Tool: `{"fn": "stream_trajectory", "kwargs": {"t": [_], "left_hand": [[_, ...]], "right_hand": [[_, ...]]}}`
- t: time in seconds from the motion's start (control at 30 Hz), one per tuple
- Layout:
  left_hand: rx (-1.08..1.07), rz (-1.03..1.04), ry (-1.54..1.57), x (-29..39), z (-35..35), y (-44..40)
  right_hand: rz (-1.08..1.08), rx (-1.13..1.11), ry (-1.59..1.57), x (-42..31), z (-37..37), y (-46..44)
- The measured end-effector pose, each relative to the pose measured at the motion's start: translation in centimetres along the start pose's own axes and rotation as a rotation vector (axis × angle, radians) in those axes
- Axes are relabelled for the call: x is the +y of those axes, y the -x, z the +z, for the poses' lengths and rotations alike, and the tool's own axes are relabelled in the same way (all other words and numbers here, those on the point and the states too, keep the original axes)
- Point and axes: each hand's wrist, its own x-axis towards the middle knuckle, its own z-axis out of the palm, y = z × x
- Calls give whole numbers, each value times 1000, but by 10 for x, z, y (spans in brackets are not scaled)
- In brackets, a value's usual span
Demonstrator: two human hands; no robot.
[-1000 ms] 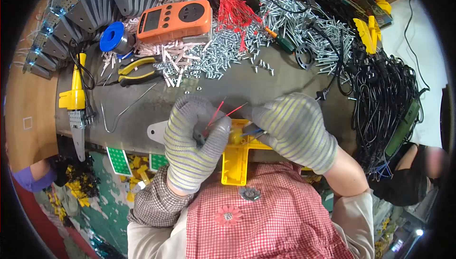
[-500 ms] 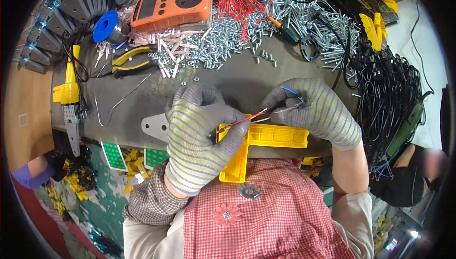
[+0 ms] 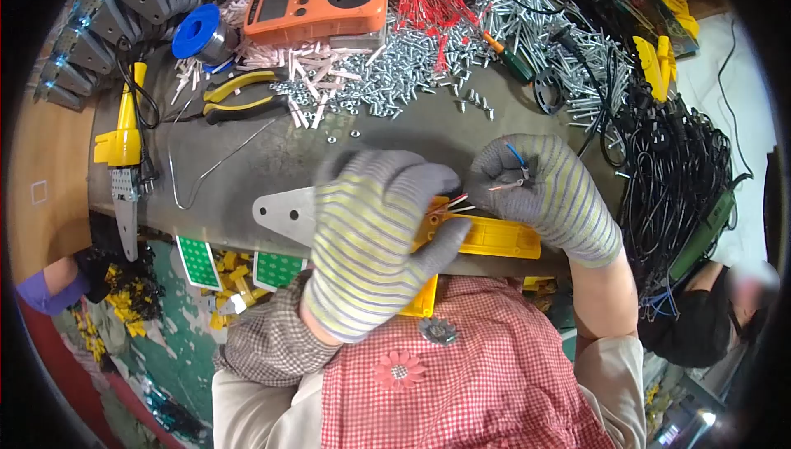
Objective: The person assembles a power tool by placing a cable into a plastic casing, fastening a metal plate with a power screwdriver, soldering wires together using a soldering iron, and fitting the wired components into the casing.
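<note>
My left hand [image 3: 375,239], in a striped knit glove, hovers blurred over the yellow plastic housing [image 3: 498,237], its thumb and fingers spread. Nothing shows in its grasp. The housing lies at the table's front edge, and my left hand hides much of it. Red and white wires [image 3: 461,205] stick up from it between my hands. My gloved right hand [image 3: 548,194] is closed on a thin cord; a blue wire [image 3: 517,155] and a bare wire end [image 3: 507,186] poke out at its fingers. A grey metal plate [image 3: 283,212] with holes reaches out from beneath my left hand.
Behind lie heaped screws [image 3: 395,70], an orange meter [image 3: 317,6], a solder spool [image 3: 200,35], pliers [image 3: 243,95] and a screwdriver [image 3: 508,58]. Black cords [image 3: 671,169] pile up at right. A yellow-handled tool [image 3: 125,136] lies left. Other people's arms show at both sides.
My left hand has let go of the red wire, spread its fingers and moved right over the housing. My right hand stays nearly in place, its fingers drawn in tighter on the cord.
</note>
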Motion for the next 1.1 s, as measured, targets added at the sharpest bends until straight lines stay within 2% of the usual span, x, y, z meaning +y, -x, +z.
{"fn": "stream_trajectory", "kwargs": {"t": [0.13, 0.23, 0.3, 0.37, 0.43, 0.5, 0.57, 0.6, 0.73, 1.03, 1.1], "left_hand": [[89, 4, 121, -3, 8, 5], [54, 9, 155, -3, 6, 3], [43, 77, 143, -8, 4, 4], [15, 41, 241, -8, 2, 5], [-19, -17, 324, -7, -1, 5], [-63, -97, 388, -6, -4, 4], [-57, -147, 415, -6, -4, 5], [-54, -167, 430, -5, -4, 5], [-51, -169, 437, -7, -3, 6], [-93, -194, 518, -8, -5, 4], [-132, -202, 554, -7, -8, 2]], "right_hand": [[-109, 65, -114, 2, 10, 9], [-127, 128, -146, 5, 20, 15], [-133, 195, -67, 1, 22, 18], [-139, 295, 19, 0, 25, 23], [-292, 530, -80, -2, 27, 32], [-448, 578, -52, 2, 27, 37], [-585, 465, 98, 16, 27, 42], [-720, 478, 239, 22, 30, 38], [-594, 484, 282, 23, 39, 37], [-550, 482, 325, 25, 41, 35], [-428, 389, 212, 16, 33, 39]]}}
